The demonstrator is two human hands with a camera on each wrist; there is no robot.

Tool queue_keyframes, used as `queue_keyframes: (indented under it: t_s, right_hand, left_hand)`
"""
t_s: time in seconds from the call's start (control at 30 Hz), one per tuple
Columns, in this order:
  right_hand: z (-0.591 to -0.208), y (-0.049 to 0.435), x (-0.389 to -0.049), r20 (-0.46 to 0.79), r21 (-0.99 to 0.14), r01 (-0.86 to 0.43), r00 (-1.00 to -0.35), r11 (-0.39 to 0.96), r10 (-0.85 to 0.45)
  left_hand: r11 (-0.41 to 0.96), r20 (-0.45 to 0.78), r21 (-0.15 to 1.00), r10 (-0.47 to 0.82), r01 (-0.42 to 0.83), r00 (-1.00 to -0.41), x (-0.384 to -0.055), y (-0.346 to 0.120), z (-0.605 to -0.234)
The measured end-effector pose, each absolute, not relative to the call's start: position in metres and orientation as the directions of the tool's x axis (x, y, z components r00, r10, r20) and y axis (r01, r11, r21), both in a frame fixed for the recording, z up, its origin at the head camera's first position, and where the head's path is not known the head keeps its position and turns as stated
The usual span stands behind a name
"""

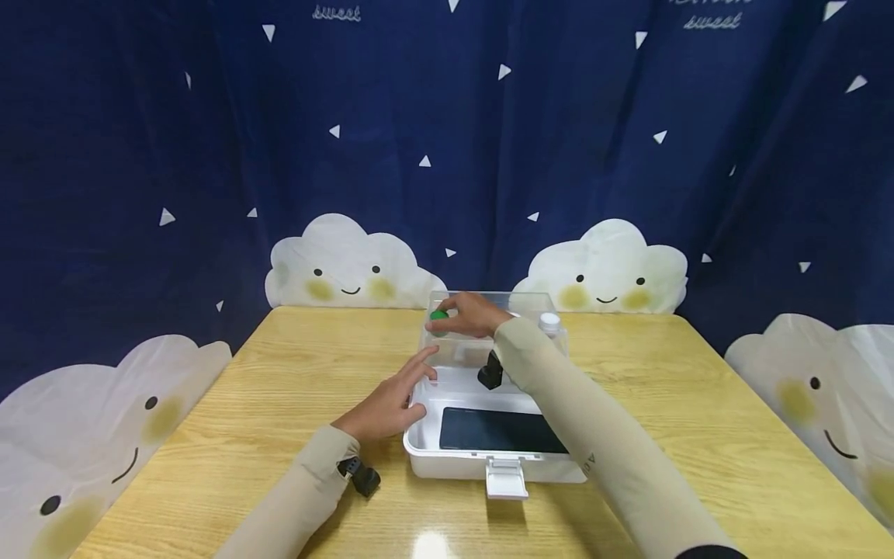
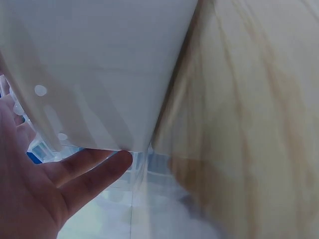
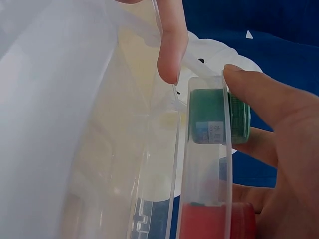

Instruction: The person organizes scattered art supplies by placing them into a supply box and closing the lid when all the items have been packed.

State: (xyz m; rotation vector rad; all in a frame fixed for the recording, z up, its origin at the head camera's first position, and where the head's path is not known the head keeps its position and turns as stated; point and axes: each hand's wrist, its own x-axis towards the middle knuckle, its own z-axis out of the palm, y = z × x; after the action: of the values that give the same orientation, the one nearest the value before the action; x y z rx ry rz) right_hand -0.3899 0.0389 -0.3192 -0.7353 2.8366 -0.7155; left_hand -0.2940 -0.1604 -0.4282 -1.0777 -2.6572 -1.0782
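Note:
An opened white box [image 1: 461, 464] with a clear, raised lid part [image 1: 489, 296] stands on the table. My right hand [image 1: 475, 314] reaches to the back left of that part and grips a green-capped bottle [image 3: 239, 119], thumb and fingers around the cap. Through the clear wall shows a red-capped bottle [image 3: 204, 224] beside it. A white-capped bottle [image 1: 549, 321] stands at the right end. My left hand [image 1: 394, 400] is at the box's left side, fingers extended. In the left wrist view, its fingertips lie by the box's white wall [image 2: 99, 59].
A dark flat rectangle [image 1: 496, 431] lies in the front of the box. The latch [image 1: 506, 477] hangs down at the front. Wooden table [image 1: 314, 341] surrounds the box, with a blue curtain [image 1: 447, 116] behind it.

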Motion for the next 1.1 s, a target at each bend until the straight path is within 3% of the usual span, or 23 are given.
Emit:
queue_keyframes:
  t_s: [0.4, 1.1]
  right_hand:
    - [-0.318, 0.039, -0.389, -0.054, -0.422, -0.407, -0.881, 0.810, -0.470]
    - [-0.306, 0.045, -0.380, 0.005, -0.392, -0.451, -0.873, 0.802, -0.488]
  left_hand:
    - [0.510, 0.321, 0.566, 0.587, 0.648, -0.743, -0.292, -0.159, -0.425]
    - [0.529, 0.322, 0.557, 0.573, 0.640, -0.754, -0.293, -0.160, -0.423]
